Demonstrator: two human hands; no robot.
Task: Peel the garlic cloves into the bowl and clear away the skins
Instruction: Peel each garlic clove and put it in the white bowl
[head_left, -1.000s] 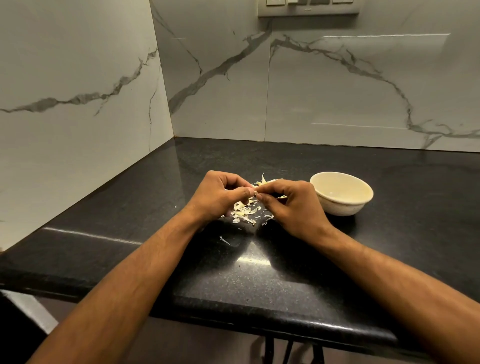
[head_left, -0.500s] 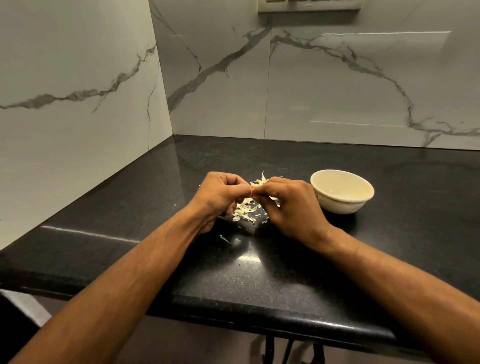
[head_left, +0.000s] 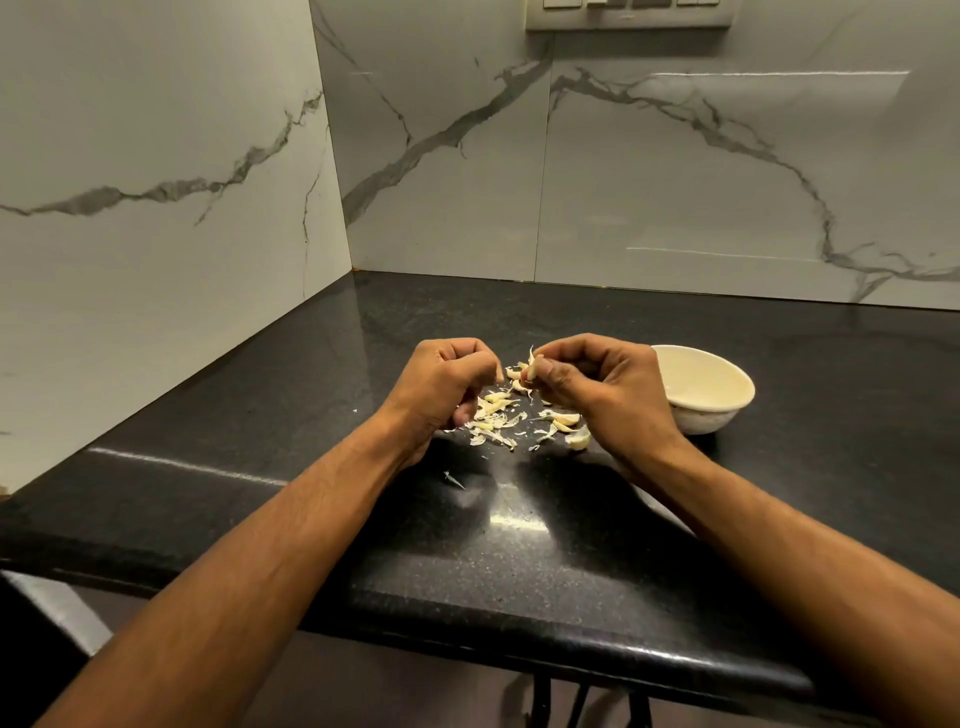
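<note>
My right hand (head_left: 597, 389) pinched a garlic clove (head_left: 533, 366), upright at centre frame; my left hand (head_left: 447, 384) was curled, whether on skin I couldn't tell. The bowl (head_left: 722, 415) sat just right of the right hand, nearer it. Skins (head_left: 498, 415) littered the black worktop (head_left: 519, 545) between; marble walls (head_left: 675, 182) stood behind.

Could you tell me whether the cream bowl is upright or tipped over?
Upright: the cream bowl sits on its base on the black countertop, its round rim facing up.

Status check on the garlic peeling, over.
Right hand pinching a pale garlic clove. Left hand curled, contents hidden. Skins litter black counter. Cream bowl unobstructed.
</note>
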